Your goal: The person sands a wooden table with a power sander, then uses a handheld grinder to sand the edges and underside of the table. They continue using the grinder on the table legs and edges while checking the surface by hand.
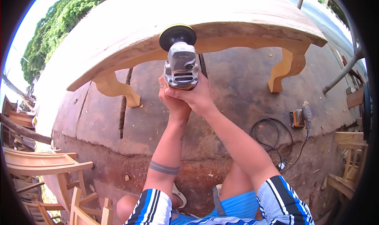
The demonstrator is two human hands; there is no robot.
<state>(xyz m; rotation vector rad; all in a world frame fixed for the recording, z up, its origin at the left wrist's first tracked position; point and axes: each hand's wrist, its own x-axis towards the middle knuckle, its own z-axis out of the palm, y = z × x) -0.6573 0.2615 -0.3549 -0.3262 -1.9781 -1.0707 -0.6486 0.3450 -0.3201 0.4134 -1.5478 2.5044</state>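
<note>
An angle grinder (pixel 181 63) fitted with a round black sanding pad (pixel 177 35) is held out in front of me. The pad's face rests against the front edge of a wooden table (pixel 244 29), or very near it; exact contact is hidden. My left hand (pixel 172 102) is closed around the grinder body from the left and below. Wrapped on the same body from the right is my right hand (pixel 199 94), its thumb lying across the rear. The rest of the grinder's body is hidden behind the hands.
On the concrete floor (pixel 233 91) at right lie an orange-and-black sander (pixel 301 117) and its looped black cord (pixel 276 146). Curved table legs (pixel 290 67) stand ahead. Wooden chair frames (pixel 47 168) crowd the lower left, and more wooden furniture (pixel 347 162) stands at right.
</note>
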